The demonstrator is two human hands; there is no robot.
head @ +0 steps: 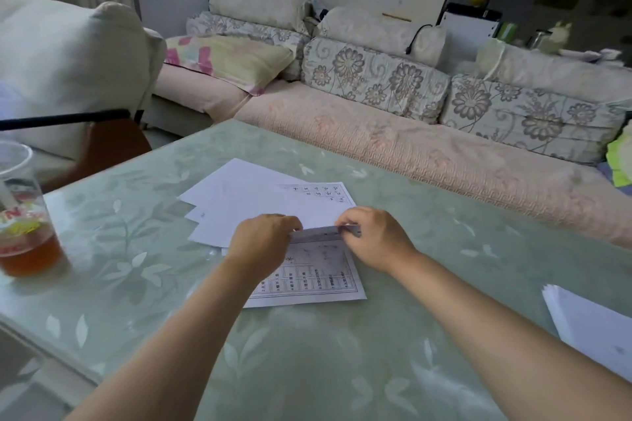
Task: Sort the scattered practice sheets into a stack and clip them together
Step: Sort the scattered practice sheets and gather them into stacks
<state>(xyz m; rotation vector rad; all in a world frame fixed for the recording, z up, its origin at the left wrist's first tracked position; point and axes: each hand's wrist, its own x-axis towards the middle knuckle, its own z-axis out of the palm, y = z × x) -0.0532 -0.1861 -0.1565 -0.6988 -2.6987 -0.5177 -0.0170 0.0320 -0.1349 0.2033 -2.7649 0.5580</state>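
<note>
In the middle of the frame a printed sheet point(318, 273) is lying on the pale green, leaf-patterned bench point(376, 369), and both hands are working at its far edge. The left hand point(261, 236) is curling over the left end of that edge and the right hand point(372, 237) is closing on the right end. The fingers point(345, 219) of each are clamped on the paper, which is lifting there into a raised, shadowed strip while the rest is lying flat. Just above the hands, a fan of loose sheets point(246, 202) is spreading toward the upper left, mostly blank side up, with one printed corner showing. A separate pile of paper point(591, 328) is sitting at the lower right edge of the frame, well apart. At the far left a clear plastic cup point(24, 215) of brown drink is standing on the bench. A pink-covered sofa point(376, 133) with floral cushions is running across the upper frame.
</note>
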